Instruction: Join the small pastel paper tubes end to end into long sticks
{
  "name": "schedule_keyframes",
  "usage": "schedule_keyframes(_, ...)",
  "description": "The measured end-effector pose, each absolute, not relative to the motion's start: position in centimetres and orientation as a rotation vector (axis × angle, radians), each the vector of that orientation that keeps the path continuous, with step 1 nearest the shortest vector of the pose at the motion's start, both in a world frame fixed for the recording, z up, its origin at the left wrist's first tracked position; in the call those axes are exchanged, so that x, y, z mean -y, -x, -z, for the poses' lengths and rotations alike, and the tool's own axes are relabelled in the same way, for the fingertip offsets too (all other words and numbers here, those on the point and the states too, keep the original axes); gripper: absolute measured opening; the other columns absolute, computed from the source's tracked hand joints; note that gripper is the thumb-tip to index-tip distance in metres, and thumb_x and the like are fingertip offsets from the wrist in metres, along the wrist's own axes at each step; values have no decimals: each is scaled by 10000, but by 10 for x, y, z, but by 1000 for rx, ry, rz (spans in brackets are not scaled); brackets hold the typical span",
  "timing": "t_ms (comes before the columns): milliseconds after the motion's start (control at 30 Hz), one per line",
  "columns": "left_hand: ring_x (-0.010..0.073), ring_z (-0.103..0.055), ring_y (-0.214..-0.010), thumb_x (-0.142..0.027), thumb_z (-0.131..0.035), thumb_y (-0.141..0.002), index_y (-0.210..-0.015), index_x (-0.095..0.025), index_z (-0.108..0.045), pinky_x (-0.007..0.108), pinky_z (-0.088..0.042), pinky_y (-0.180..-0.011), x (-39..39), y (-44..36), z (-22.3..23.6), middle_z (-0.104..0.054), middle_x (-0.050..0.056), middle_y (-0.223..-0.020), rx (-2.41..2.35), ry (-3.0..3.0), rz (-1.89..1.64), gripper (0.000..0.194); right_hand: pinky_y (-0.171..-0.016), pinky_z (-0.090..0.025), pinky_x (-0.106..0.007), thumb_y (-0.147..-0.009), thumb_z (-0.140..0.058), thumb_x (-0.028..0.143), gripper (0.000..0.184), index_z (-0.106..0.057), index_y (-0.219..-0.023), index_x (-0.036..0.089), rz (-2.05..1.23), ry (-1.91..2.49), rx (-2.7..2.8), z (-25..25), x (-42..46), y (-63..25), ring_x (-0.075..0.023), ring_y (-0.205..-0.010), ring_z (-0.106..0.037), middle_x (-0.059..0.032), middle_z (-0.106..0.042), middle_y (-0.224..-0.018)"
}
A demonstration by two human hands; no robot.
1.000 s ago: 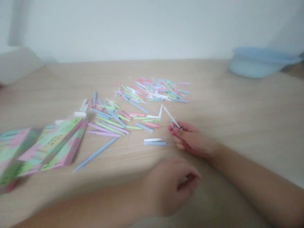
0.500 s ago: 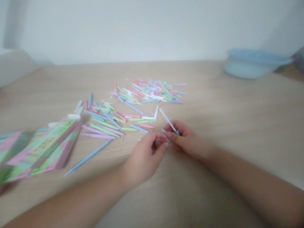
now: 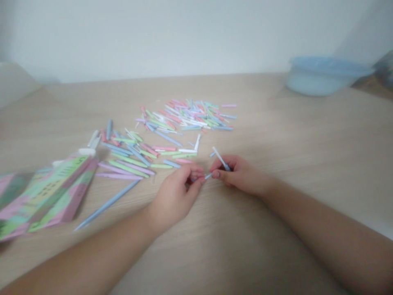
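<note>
My left hand [image 3: 178,192] is closed in a pinch, its thumb and finger on one end of a small light-blue piece [image 3: 208,176]. The other end of that piece meets the fingertips of my right hand [image 3: 238,172]. My right hand is also closed, round a thin white stick with a blue end [image 3: 220,157], which looks like a pen part and points up and away. Blur hides the finer shape of both pieces. Left of my hands lies a spread of pastel pen parts [image 3: 132,151], with a long blue pen [image 3: 107,205] nearest me.
A second heap of pastel pen parts [image 3: 190,114] lies farther back on the wooden table [image 3: 276,131]. Pink and green printed boxes [image 3: 58,192] lie at the left. A light-blue basin [image 3: 325,76] stands back right, and a white object [image 3: 15,84] back left.
My hands have drawn slightly apart, and the small light-blue piece now shows between their fingertips. The white stick in my right hand has shifted and shows shorter. The camera view has turned slightly right.
</note>
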State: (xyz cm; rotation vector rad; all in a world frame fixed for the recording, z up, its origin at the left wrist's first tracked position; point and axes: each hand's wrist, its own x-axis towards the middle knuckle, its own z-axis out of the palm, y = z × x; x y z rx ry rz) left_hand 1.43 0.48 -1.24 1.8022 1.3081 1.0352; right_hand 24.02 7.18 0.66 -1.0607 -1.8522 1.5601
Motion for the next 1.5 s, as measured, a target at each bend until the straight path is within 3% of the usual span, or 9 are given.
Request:
schedule_keyframes(600,156,-691,-838,-268,-652,-999,-1073,-253,-733,266,-528,-766,-5,-14,11,-763,-22,-931,-1382,-1911,-1059,111,-481,-241,-263,-786,-834,629,459,-667,-847,206,-1496,1097,1776,-2,-72,-241,-97,-480,-340,93,-429,-534)
schedule_keyframes(800,149,-676,-807,-283,-646,-1007,-1067,-257,-738,257,-518,-736,-3,-13,10,-758,-30,-916,-1382,-1921,-1057,113,-546,-297,-274,-789,-828,632,459,-677,-826,200,-1442,1103,1834,-6,-71,-240,-116,-565,-392,72,-456,-602)
schedule_keyframes(1500,201,-712,-1022,-322,-553,-1061,-1113,-242,-716,330,-555,-917,-4,-12,9,-776,34,-1156,-1452,-1994,-1036,189,-615,-387,-294,-875,-769,618,431,-712,-867,191,-1189,1002,1942,3,-68,-237,-149,-657,-493,18,-581,-713)
